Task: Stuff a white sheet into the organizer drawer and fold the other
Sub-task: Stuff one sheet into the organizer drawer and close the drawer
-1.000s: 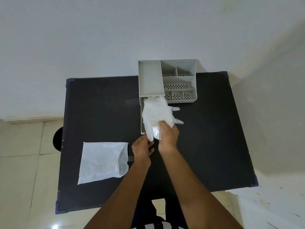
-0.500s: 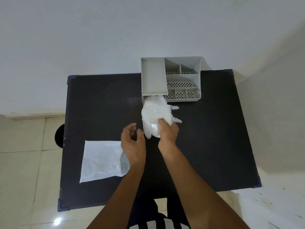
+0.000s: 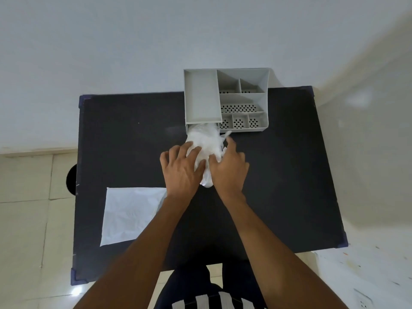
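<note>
A black table (image 3: 124,139) with blue corner caps stands against a plain white wall (image 3: 133,41) on pale floor tiles (image 3: 24,197)

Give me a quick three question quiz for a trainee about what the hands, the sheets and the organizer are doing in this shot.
1. True or false: both hands are on the crumpled white sheet.
2. Where does the flat white sheet lie on the black table: A) near the front left, B) inside the grey organizer, C) at the far right?
3. Fill in: the crumpled sheet bulges out of the organizer's ____.

Key:
1. True; the left hand and right hand press it from either side.
2. A.
3. Drawer, open below the left tray.
</note>
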